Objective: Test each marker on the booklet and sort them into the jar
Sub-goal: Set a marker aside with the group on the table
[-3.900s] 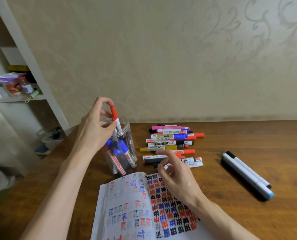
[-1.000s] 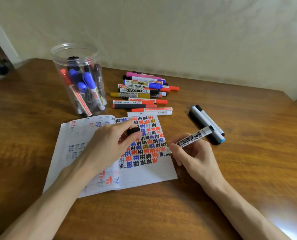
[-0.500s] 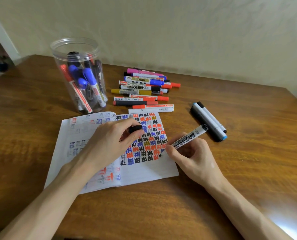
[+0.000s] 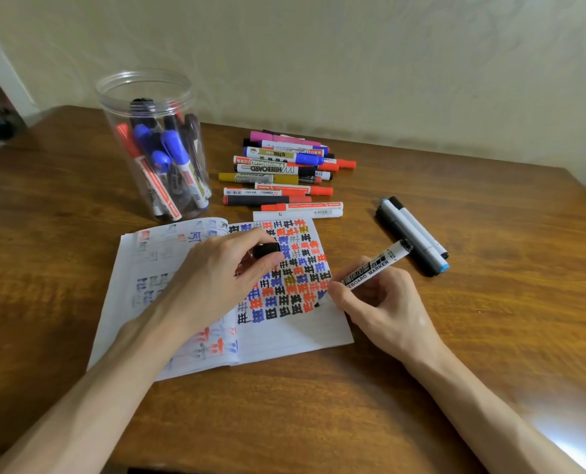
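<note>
Table [image 4: 318, 405]: bare wood showed along the near edge in front of you, and wide strips of it ran down the left and right sides.
Booklet [image 4: 284, 333]: it lay open and flat before you, its near edge slanting up to the right. The right page was part-filled with red, blue and black marks, with unmarked paper along its bottom.
Left hand [image 4: 216, 278]: you rested it on the booklet across the fold, thumb and fingers pinching a black cap [image 4: 267, 249].
Right hand [image 4: 383, 302]: at the booklet's right edge, you gripped the marker [image 4: 373, 266] like a pen.
Marker: uncapped and tilted up to the right, its black tip sat on the right page at the end of the lowest row.
Grey markers [image 4: 411, 234]: three lay side by side right of your right hand, near it but apart, with bare wood beyond them to the table's right edge.
Pile [image 4: 277, 176]: loose markers lay in rows just behind the booklet's far edge, the nearest white one almost touching it.
Jar [image 4: 113, 107]: open-topped and upright, it stood left of the pile, just behind the booklet's far left corner, with capped markers leaning inside.
Wall [image 4: 353, 63]: it met the table's far edge close behind pile and jar.
</note>
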The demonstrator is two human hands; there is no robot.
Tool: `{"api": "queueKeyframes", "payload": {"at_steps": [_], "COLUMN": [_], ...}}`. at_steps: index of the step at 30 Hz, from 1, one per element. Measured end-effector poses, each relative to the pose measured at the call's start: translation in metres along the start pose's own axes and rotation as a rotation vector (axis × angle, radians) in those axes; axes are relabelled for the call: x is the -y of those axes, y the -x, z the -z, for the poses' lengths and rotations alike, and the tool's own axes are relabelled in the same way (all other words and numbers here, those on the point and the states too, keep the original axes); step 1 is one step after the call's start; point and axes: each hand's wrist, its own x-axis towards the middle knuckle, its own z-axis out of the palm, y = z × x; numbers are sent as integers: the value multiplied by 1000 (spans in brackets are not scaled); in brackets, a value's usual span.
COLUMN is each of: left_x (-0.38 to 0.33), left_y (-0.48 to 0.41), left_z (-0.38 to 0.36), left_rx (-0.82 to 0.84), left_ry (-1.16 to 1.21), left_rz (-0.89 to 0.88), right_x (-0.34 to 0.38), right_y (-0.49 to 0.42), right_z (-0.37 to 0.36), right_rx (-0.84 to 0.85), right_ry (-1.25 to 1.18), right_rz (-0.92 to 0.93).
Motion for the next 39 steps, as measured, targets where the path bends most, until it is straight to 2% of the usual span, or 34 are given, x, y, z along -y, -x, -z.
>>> {"api": "queueKeyframes", "payload": {"at_steps": [7,14,19,29,34,39], "left_x": [0,0,-1,0,-1,-1], "left_y": [0,1,0,1,1,1], "left_z": [0,1,1,1,1,1], "left_rx": [7,12,7,9,17,23], "left_ry": [6,4,1,-4,-4,-10], "left_rz": [7,5,-5,-3,-2,-3], "right_x": [3,2,3,2,3,3], "right_y": [0,1,0,0,0,-1], "right_z": [0,-1,0,0,-1,1], "right_rx": [-30,23,-34,-45,-2,-54], "right_ry": [27,8,23,15,34,17], "right_rz": [4,-5,2,-13,-27,-24]}}
